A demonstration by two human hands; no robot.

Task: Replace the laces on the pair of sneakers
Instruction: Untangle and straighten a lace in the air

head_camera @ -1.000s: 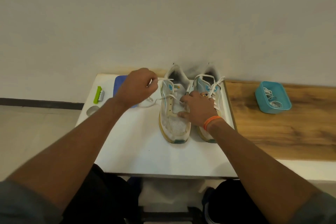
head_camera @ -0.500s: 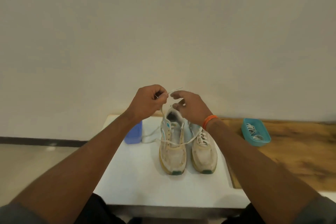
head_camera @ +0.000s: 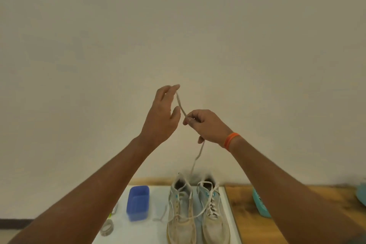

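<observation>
1. White lace now lifted high above the tabletop; a second ago it was still being worked out at the eyelets. Nearly free of the left sneaker.
2. Means: removal on this shoe is close to done. The right sneaker is still laced, beside it at the tabletop's right edge.
3. Right hand pinches the lace mid-length, fingers curled.
4. Left hand raised, fingers spread, the lace end at its fingertips.

single head view faces forward at the wall, table low in frame.
</observation>
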